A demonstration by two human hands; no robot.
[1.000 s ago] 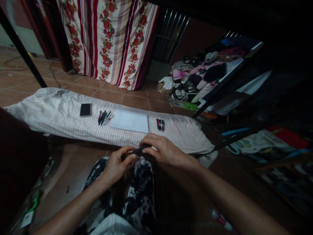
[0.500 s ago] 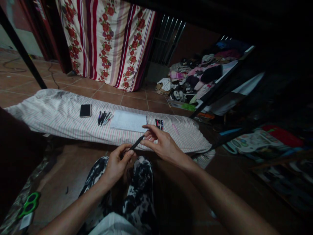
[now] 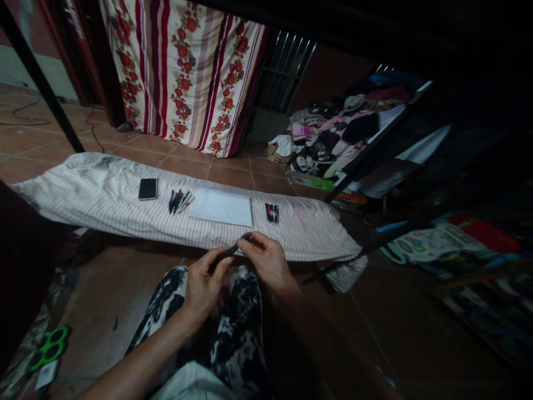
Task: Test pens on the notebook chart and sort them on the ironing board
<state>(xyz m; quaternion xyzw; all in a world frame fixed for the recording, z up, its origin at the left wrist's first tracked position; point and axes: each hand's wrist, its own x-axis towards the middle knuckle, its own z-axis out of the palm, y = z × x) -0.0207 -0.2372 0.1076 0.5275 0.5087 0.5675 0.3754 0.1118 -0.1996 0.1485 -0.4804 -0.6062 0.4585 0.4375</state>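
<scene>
Over my knees, a dark pen is held between both hands. My left hand is closed round its lower end. At the upper tip, my right hand pinches the pen between thumb and fingers. Just beyond lies an open spiral notebook with faint marks on its page. Several pens lie to its left, and several small dark and red pieces, perhaps pen caps, lie to its right. A pink pen-like stick is farther right.
A striped cloth covers the long low surface, with a dark phone-like device on it. A green spinner-shaped object is at lower left. Behind hang a floral curtain and a dark pole; clothes are piled back right.
My right hand has come down and closed its fingers on the pen's upper tip, where before they were spread apart. My left hand keeps its hold, and the pen lies slightly flatter.
</scene>
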